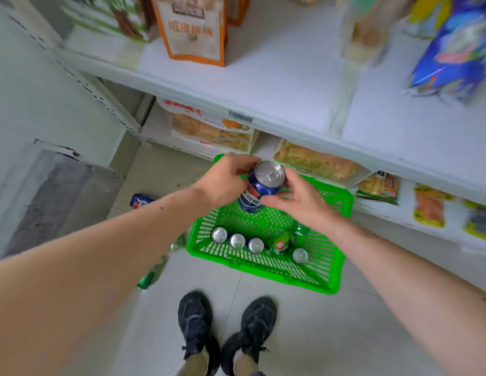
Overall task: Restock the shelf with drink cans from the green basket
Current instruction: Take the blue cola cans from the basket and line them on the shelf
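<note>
Above the green basket (266, 270), the left hand (222, 183) and right hand (296, 199) both curl around one blue can (260, 185). Keep it upright (rim up), and set it on the bare white shelf (277, 85).

A blue drink can (259, 187) with a silver top is held above the green basket (266, 272), tilted slightly. The slatted plastic basket is set on the floor below the white shelf (290, 85). Four silver-topped cans (237, 241) are stood upright near its front wall, and a green can (281, 244) is laid among them.
</note>
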Action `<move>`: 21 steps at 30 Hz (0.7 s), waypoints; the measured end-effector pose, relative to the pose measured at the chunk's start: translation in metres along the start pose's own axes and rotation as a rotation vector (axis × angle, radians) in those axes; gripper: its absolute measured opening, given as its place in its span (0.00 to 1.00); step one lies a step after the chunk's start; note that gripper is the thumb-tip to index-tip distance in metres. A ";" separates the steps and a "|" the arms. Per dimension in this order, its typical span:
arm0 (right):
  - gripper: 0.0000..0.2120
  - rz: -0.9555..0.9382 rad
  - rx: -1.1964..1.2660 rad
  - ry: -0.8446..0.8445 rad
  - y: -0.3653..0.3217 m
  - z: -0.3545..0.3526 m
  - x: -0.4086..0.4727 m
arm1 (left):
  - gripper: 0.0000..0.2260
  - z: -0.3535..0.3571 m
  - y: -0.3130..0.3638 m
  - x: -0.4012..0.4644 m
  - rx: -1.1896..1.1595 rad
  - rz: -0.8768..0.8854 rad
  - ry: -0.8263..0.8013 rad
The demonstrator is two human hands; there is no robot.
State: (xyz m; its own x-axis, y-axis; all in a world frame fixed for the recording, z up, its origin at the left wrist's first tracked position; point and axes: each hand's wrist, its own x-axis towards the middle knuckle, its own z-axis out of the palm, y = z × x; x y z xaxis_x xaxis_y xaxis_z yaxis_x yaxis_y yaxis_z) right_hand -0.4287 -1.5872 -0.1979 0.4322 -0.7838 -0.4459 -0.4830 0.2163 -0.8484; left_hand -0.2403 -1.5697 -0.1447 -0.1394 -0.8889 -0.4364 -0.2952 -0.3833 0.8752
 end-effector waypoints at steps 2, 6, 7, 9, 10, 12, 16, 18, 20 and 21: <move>0.30 -0.042 0.036 0.031 -0.041 -0.017 -0.023 | 0.25 -0.013 0.039 -0.019 -0.029 0.019 -0.030; 0.24 -0.128 0.082 0.109 -0.125 -0.046 -0.074 | 0.33 -0.037 0.108 -0.060 -0.040 0.087 -0.141; 0.24 -0.145 0.080 0.130 -0.146 -0.052 -0.087 | 0.35 -0.042 0.125 -0.070 -0.050 0.102 -0.169; 0.24 -0.183 0.082 0.162 -0.188 -0.064 -0.112 | 0.39 -0.052 0.160 -0.091 -0.052 0.130 -0.218; 0.24 -0.207 0.080 0.176 -0.208 -0.070 -0.124 | 0.41 -0.057 0.179 -0.101 -0.038 0.150 -0.239; 0.25 -0.259 0.085 0.207 -0.246 -0.083 -0.145 | 0.44 -0.065 0.217 -0.119 -0.008 0.199 -0.263; 0.23 -0.366 0.116 0.284 -0.314 -0.110 -0.182 | 0.48 -0.075 0.290 -0.149 0.000 0.310 -0.266; 0.21 -0.401 0.143 0.325 -0.343 -0.123 -0.199 | 0.49 -0.076 0.324 -0.160 0.019 0.361 -0.262; 0.17 -0.425 0.169 0.354 -0.368 -0.137 -0.215 | 0.49 -0.075 0.355 -0.167 0.048 0.408 -0.262; 0.16 -0.434 0.168 0.367 -0.379 -0.145 -0.221 | 0.49 -0.074 0.368 -0.170 0.055 0.426 -0.256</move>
State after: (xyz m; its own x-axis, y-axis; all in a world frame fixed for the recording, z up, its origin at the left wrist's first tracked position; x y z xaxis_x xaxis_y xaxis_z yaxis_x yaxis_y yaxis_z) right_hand -0.4514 -1.5801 0.2630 0.2570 -0.9649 0.0549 -0.1808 -0.1039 -0.9780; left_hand -0.2549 -1.5785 0.2671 -0.4840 -0.8709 -0.0855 -0.2095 0.0205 0.9776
